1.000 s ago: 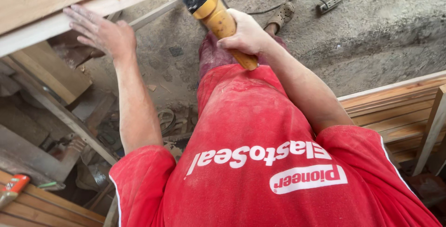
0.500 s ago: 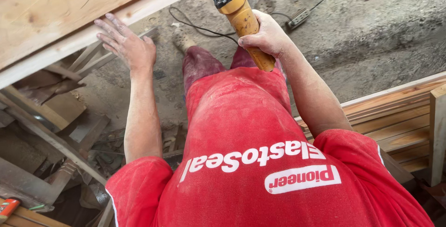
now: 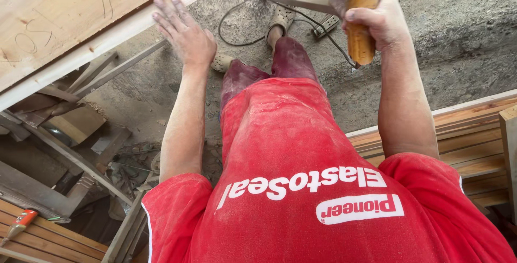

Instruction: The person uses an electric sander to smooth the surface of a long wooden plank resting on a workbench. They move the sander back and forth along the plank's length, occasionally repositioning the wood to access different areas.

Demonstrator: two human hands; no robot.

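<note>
Wooden tool handle (image 3: 360,20) gripped upright in my closed right hand (image 3: 379,20), my left hand (image 3: 186,34) open, fingers spread, flat against pale timber board (image 3: 81,20), concrete floor (image 3: 447,31) below.

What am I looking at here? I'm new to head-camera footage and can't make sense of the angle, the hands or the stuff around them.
The camera sits on a person's head and looks straight down, so you see their own red shirt, legs and feet from above. There is no machine, only two bare hands. The left hand is spread flat, fingers at the edge of a pale wooden plank that crosses the top left corner. The right hand grips the yellowish wooden handle of a tool whose head is mostly out of view. Below lies a dusty concrete floor with a dark cable and a power strip. Wood offcuts pile at the left, and stacked boards lie at the right.
</note>
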